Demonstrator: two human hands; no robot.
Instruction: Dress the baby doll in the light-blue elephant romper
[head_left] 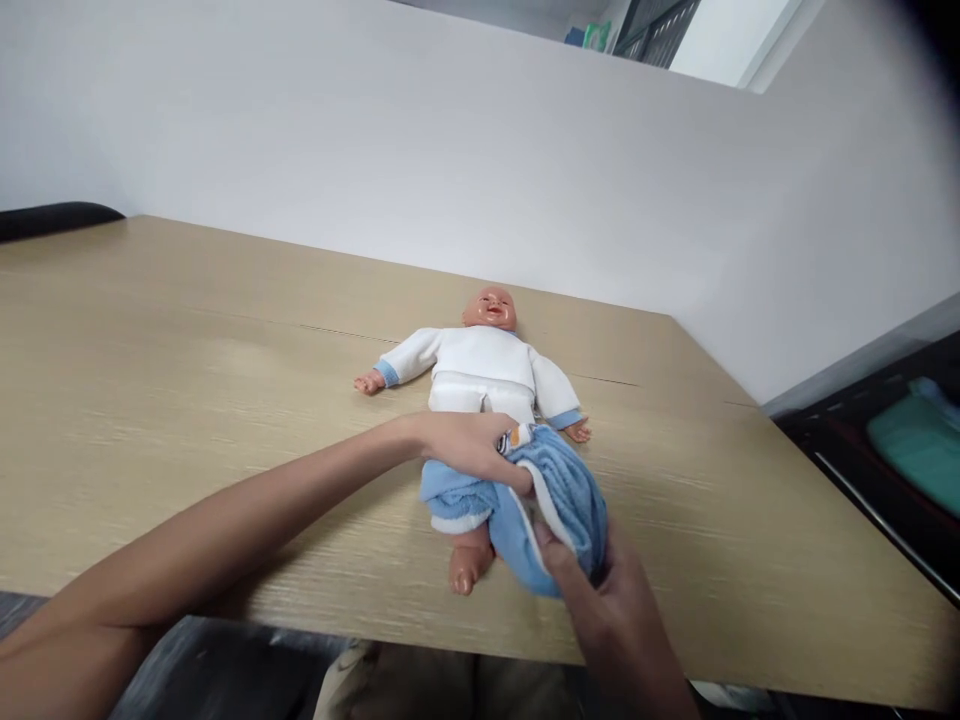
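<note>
A baby doll (484,355) in a white top with blue cuffs lies on its back, head away from me. Blue fleecy pants (574,480) with white trim are bunched around its lower legs. One bare doll foot (470,565) sticks out of the pant leg on the left; the other foot is hidden in the fabric. My left hand (472,445) reaches across the doll's legs, its fingers closed on the pants' edge. From below right, my right hand (611,590) grips the other pant leg, thumb at its white-edged opening.
The doll lies on a light wooden table (247,400) that meets a white wall (375,150) at the back. A black chair back (60,218) shows at far left. To the right is a dark object with green material (915,440) in it.
</note>
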